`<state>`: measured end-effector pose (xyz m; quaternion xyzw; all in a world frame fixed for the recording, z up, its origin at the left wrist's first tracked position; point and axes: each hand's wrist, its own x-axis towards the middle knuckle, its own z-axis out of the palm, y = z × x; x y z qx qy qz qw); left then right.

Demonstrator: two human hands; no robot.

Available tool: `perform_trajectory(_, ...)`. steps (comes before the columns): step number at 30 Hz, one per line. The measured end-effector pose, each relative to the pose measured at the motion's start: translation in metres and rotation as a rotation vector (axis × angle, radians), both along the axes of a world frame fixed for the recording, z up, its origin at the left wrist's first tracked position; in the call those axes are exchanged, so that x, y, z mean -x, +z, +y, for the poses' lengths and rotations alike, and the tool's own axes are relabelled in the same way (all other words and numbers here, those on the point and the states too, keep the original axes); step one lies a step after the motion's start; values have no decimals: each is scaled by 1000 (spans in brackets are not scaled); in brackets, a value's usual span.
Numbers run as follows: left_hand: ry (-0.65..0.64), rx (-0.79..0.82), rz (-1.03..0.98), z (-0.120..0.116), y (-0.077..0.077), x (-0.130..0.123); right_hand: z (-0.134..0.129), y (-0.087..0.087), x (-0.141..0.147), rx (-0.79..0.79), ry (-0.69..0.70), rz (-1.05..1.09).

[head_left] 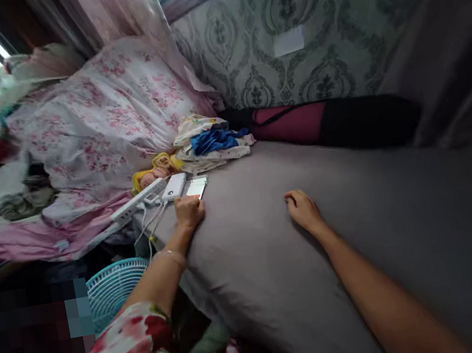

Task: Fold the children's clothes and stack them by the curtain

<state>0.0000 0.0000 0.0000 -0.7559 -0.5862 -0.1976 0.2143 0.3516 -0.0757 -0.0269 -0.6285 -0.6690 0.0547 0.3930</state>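
My left hand (190, 211) is at the lower end of a phone (197, 188) with a lit screen, its fingers closed round that end. Just beyond it, at the bed's corner, lies a white power bank (174, 186) with a cable plugged in. A white power strip (140, 200) with plugs and cables sits to its left. My right hand (303, 208) rests on the grey bed sheet (252, 216), fingers loosely curled and slightly apart, with nothing in them.
Folded clothes (211, 141) and a yellow item (157, 171) lie beyond the phone. A long black and maroon bag (322, 124) lies along the wall. Floral fabric (110, 113) hangs at the left, above a blue basket-like grille (118, 285).
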Motion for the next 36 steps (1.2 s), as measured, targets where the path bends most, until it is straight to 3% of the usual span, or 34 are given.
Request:
perform_trajectory(7, -130, -39, -23, -2, -2, 0, -4, -2, -1, -42, 19, 14)
perform_trajectory(15, -329, -23, 1, -8, 2, -2, -10, 4, -1, 29, 26, 59)
perform_trajectory(21, -474, 136, -70, 7, 0, -1, -13, 4, -5, 77, 23, 97)
perform_trajectory(24, -448, 145, -168, 42, 21, 2, -12, 3, -6, 91, 18, 105)
perform_trajectory(30, -180, -1, -481, 154, 108, 10, -12, 1, -5, 92, 6, 106)
perform_trajectory(32, -106, 5, -568, 188, 130, 11, -13, 2, -4, 90, -1, 107)
perform_trajectory(36, -7, 135, -555, 236, 150, 12, -14, 4, -3, 74, 1, 98)
